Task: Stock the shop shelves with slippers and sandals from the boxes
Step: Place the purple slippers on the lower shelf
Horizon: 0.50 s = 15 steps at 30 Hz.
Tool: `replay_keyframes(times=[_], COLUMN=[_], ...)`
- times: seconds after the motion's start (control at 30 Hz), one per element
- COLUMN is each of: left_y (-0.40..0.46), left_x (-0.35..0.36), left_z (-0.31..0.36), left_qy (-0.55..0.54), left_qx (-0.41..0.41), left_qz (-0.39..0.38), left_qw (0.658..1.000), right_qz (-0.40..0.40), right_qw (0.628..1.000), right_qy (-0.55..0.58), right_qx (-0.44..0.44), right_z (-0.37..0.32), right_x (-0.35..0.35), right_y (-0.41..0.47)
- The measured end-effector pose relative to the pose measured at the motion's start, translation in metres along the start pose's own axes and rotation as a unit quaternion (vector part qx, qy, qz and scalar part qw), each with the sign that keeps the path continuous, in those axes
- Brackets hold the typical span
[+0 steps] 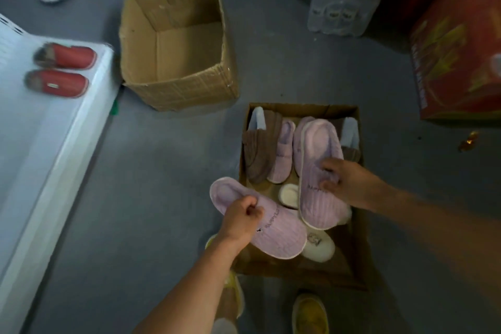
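Dark script on both lilac slippers (271, 228), too blurred to read.

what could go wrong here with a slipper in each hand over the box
1. The left hand pinches its lilac slipper only at the edge, partly outside the box; it might slip to the floor.
2. The right hand grips the other lilac slipper over a loose pile; lifting may drag the cream slippers out of place.
3. The empty box sits between the person and the shelf, a possible trip hazard.
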State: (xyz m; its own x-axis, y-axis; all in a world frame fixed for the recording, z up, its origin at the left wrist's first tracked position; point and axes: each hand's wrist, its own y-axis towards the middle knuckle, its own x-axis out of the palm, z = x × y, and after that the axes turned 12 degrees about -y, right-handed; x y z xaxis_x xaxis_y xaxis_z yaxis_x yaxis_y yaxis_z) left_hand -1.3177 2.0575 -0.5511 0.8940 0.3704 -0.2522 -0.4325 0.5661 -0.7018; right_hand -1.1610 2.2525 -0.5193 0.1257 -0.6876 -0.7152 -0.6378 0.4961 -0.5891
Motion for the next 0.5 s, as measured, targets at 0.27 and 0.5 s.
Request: replay_keyframes(times=[0.27,0.5], left_y=[-0.12,-0.188], left_x=[-0.041,-0.08], left_z=[0.07,0.078], left_qy=[0.142,0.101], left_qx=[0.105,0.154], left_qz=[0.042,0.132], left_qw=[0.983,0.974], right_qz=[-0.014,0.048], right_qw=[0.995,0.979], right_qy=[-0.017,-0.013], right_qx=[-0.101,-0.198], right_z=[-0.08,-0.144], right_x=[-0.063,-0.086], right_y=[-0.091,-0.141])
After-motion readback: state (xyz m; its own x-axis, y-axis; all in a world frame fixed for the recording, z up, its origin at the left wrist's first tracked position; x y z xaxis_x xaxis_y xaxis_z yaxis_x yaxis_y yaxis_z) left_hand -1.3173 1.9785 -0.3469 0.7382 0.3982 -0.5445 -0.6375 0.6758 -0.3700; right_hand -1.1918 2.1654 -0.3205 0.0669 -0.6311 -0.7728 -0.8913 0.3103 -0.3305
